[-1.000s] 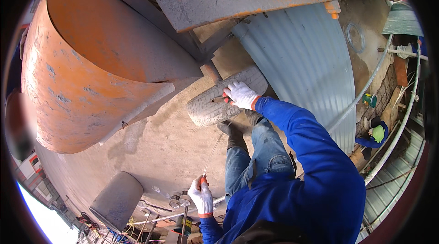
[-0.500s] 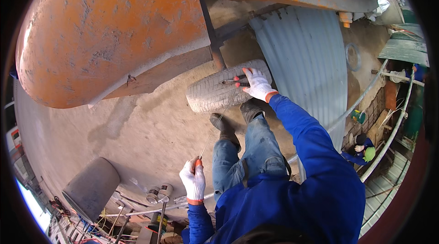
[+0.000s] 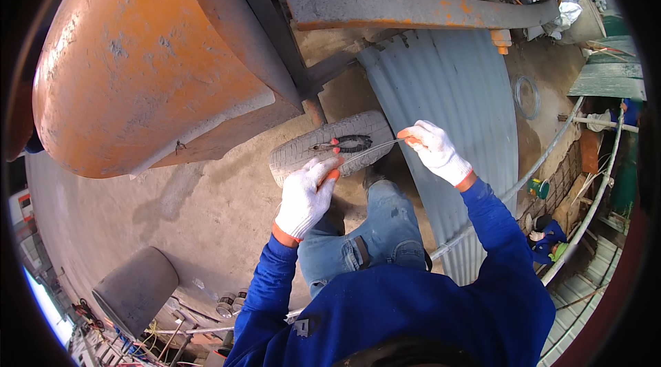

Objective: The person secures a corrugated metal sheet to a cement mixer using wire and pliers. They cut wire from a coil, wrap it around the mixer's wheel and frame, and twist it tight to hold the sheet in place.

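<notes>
Two gloved hands of yours meet near the middle of the frame, with a thin wire (image 3: 372,149) stretched between them. Far left, the orange mixer drum (image 3: 144,57) fills the upper left, and a grey bucket (image 3: 134,288) sits at the lower left. Your left hand (image 3: 306,195), just left of centre, has its fingers closed on the wire's lower end. The wire's long axis runs from there up and to the right, a shallow diagonal, crossing in front of the small tyre (image 3: 330,147). Pliers (image 3: 344,143) with red and black handles lie on that tyre, long axis nearly level, jaws pointing left. Your right hand (image 3: 434,150) pinches the wire's upper end, fingers clamped together. Right of it lies corrugated metal sheet (image 3: 447,91).
</notes>
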Action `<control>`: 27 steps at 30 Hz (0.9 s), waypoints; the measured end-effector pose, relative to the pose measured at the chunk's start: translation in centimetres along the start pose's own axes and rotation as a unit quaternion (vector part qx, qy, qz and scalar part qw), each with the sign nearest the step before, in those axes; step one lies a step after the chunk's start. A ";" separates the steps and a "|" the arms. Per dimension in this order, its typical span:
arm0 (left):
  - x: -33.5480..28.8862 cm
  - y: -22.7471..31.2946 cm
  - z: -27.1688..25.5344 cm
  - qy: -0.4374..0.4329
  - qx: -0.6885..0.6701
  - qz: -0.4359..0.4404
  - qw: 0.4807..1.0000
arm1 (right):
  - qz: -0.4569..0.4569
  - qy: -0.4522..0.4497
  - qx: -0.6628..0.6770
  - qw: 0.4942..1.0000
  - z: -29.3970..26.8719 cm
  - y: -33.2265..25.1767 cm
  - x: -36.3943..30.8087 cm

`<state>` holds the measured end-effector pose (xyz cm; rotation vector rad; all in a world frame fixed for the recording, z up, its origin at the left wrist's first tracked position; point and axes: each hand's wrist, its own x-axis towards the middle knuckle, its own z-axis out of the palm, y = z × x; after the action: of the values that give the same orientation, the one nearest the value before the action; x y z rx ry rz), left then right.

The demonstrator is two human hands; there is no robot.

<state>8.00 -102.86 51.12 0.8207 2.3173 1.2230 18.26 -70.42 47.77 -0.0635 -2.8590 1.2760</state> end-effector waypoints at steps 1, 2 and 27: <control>1.2 -0.1 0.9 -0.020 0.018 -0.003 1.000 | 0.001 0.023 -0.008 1.000 -0.9 1.8 0.6; 1.8 -0.9 1.9 -0.049 0.018 -0.034 0.998 | 0.008 0.041 -0.014 0.999 -1.6 3.3 0.9; 30.0 -17.9 14.7 0.211 -0.107 0.119 0.964 | -0.077 0.192 -0.207 0.956 2.9 35.0 28.4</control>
<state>-11.57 -82.16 26.10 0.8448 2.3895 1.8739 -9.00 -48.07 19.55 -0.0792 -2.6673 0.5482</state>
